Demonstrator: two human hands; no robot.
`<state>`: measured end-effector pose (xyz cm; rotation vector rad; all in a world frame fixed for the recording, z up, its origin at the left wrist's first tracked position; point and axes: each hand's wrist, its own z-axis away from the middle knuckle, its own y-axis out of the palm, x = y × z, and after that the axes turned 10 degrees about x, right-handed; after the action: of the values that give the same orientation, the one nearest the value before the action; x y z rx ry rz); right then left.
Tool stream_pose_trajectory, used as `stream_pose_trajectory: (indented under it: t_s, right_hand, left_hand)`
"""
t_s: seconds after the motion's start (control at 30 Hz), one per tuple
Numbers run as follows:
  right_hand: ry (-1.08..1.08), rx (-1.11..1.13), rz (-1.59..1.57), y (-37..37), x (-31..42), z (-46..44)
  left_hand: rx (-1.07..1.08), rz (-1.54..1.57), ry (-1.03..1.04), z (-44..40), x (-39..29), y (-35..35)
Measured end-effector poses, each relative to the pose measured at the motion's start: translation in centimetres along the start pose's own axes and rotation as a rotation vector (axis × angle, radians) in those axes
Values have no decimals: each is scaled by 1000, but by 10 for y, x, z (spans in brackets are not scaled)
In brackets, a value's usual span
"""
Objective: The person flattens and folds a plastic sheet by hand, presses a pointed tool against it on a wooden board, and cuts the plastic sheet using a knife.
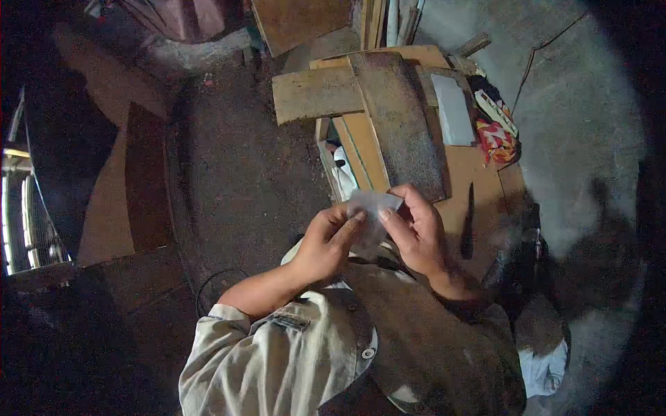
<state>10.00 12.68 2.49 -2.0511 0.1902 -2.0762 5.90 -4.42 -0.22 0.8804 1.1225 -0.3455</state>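
A small, thin, whitish translucent sheet is pinched between both hands in front of my torso; whether it is paper or a plastic bag I cannot tell. My left hand is closed on its left edge, with the thumb on top. On the opposite edge, my right hand grips it with thumb and curled fingers. Just beyond the hands lies a worn, dark-stained wooden board. Right of my right hand, a dark, narrow, pointed object rests on the tan work surface.
A white flat stack lies on the boards at right, beside a red and yellow patterned cloth or packet. An open drawer-like gap holds white items. Another board crosses behind. Dark bare floor stretches to the left.
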Motion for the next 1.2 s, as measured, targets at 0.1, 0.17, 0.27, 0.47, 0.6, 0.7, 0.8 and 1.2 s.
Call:
stream_pose_trajectory:
  t_s: [0.1,0.17,0.27,0.47,0.6,0.7,0.8,1.2]
  right_hand:
    - [56,-11,-23,0,-1,-1]
    - [58,-18,-20,-1,-3,-2]
    - [2,-121,-42,7,-14,-6]
    - [-63,-238,-96,33,-47,-6]
    - [-90,-188,23,30,-37,-8]
    - [-75,-203,-156,36,-32,-10]
    - [13,-181,-140,34,-43,-9]
    - [11,-70,-244,23,-28,-10]
  left_hand:
    - [-38,-25,19,-4,-4,3]
    - [-58,-88,43,-7,-3,1]
    - [-97,-209,80,-10,3,-5]
    - [-168,-282,188,-19,12,1]
    - [-201,-355,252,-18,8,2]
    - [-210,-346,200,-20,9,2]
    - [-227,-391,202,-21,9,-1]
    - [-89,-30,145,-27,0,-11]
